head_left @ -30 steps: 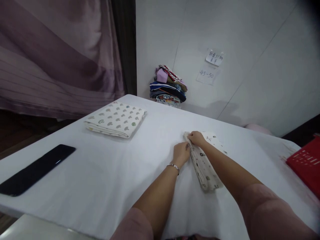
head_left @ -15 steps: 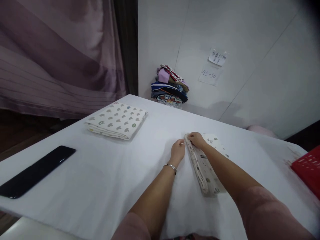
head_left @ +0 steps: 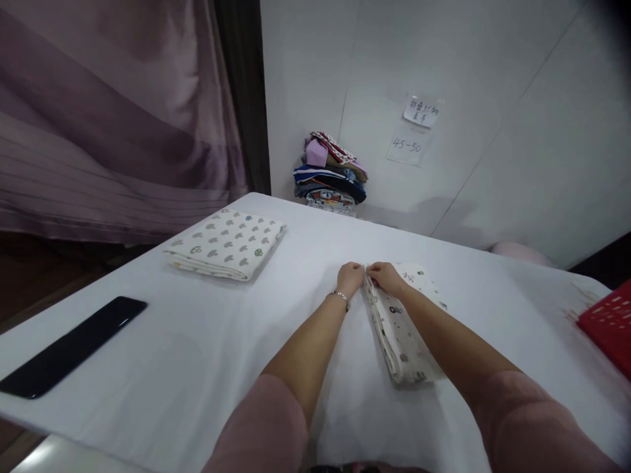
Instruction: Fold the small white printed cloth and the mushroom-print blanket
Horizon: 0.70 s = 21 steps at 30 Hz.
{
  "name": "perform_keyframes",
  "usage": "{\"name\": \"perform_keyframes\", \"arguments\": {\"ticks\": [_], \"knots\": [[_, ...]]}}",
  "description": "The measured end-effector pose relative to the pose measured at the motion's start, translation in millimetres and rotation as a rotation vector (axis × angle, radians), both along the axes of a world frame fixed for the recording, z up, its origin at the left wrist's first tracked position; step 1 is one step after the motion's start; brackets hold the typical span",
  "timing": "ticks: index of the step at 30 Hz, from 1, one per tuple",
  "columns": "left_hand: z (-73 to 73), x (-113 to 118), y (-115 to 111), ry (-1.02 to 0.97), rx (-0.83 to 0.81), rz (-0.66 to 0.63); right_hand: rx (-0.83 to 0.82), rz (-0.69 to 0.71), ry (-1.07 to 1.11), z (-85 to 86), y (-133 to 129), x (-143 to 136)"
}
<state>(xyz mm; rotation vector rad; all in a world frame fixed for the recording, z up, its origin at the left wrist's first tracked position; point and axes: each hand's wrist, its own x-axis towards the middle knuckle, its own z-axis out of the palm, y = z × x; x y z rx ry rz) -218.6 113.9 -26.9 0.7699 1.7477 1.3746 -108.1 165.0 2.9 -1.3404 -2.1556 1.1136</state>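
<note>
A folded white cloth [head_left: 401, 335] with small dark and green prints lies on the white table, its layered edge facing left. At the cloth's far left corner, my right hand [head_left: 387, 277] pinches the fabric. My left hand [head_left: 351, 278], with a bracelet on its wrist, is closed at that same corner, its fingertips nearly meeting those of the right. My forearms reach in from below, and the right one covers part of the cloth. Another folded white cloth [head_left: 229, 243] with grey mushroom-like prints lies flat at the far left of the table.
A glossy black flat object [head_left: 73, 345] lies at the left of the white table [head_left: 197, 368]. Folded fabrics [head_left: 330, 174] are stacked beyond the far edge, against the wall. A red perforated item [head_left: 608, 322] is at the right edge. Handwritten papers [head_left: 420, 113] hang on the wall; a curtain [head_left: 118, 118] hangs at left.
My left hand has moved up and slightly in to the cloth's far left corner and closed on it. My right hand stays at that corner. The view has shifted slightly.
</note>
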Motion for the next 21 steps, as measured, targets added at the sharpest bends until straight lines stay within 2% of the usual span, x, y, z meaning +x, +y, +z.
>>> {"name": "perform_keyframes", "arguments": {"ticks": [3,9,15,18,21], "knots": [[-5.3,4,6,0.038,-0.039,-0.025,0.016,-0.011,0.024,-0.9,2,1],[-17.4,7,1,0.07,-0.066,-0.032,0.083,0.0,0.038,-6.8,5,-4],[-17.2,3,-2,0.075,-0.087,-0.057,0.12,0.08,0.026,-7.7,3,-9],[-11.5,2,-1,0.128,-0.125,-0.069,0.027,0.135,0.046,-5.0,-1,-8],[-3.8,2,-1,0.213,-0.173,-0.089,-0.111,0.078,0.091,-3.4,-6,3]]}}
